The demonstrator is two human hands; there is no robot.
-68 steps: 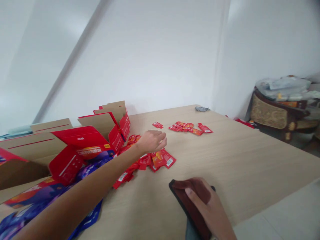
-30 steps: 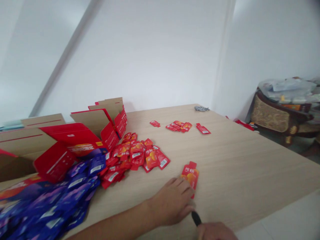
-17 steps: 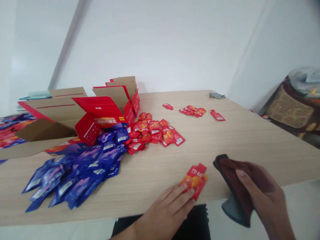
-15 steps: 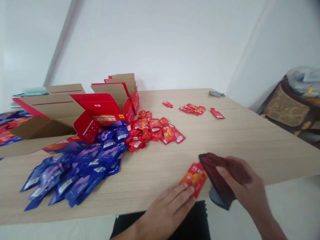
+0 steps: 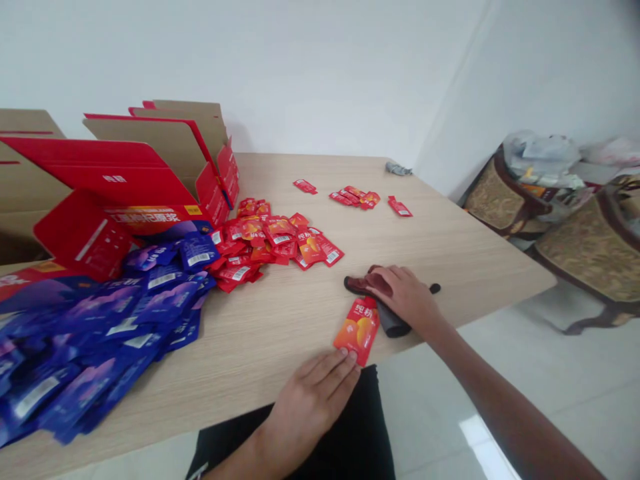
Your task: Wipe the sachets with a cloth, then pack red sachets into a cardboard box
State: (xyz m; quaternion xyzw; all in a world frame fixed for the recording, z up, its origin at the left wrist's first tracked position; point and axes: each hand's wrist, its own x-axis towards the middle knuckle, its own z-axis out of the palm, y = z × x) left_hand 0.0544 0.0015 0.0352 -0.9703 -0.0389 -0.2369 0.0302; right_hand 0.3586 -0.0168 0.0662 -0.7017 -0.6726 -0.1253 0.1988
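Note:
A red pouch (image 5: 358,328) with orange fruit printed on it lies flat near the table's front edge, its spout end pointing away from me. The fingers of my left hand (image 5: 320,390) are together and press down on its lower end; that thumb is hidden. My right hand (image 5: 400,293) is closed on a dark red cloth (image 5: 363,285) with a black edge and a grey underside. The cloth rests on the table over the top end of the pouch. Left of it, a heap of red pouches (image 5: 280,241) adjoins a larger pile of blue pouches (image 5: 145,327).
Open red cardboard boxes (image 5: 127,170) stand at the left behind the piles. Farther back lie several loose red pouches (image 5: 355,197) and a crumpled grey item (image 5: 399,168). On the right, chairs (image 5: 505,193) stand beyond the table (image 5: 480,267), with plastic bags (image 5: 543,157) on them.
My right hand has brought the cloth down and left onto the table over the pouch's top end. My left hand stays on the pouch. The view has turned right and down.

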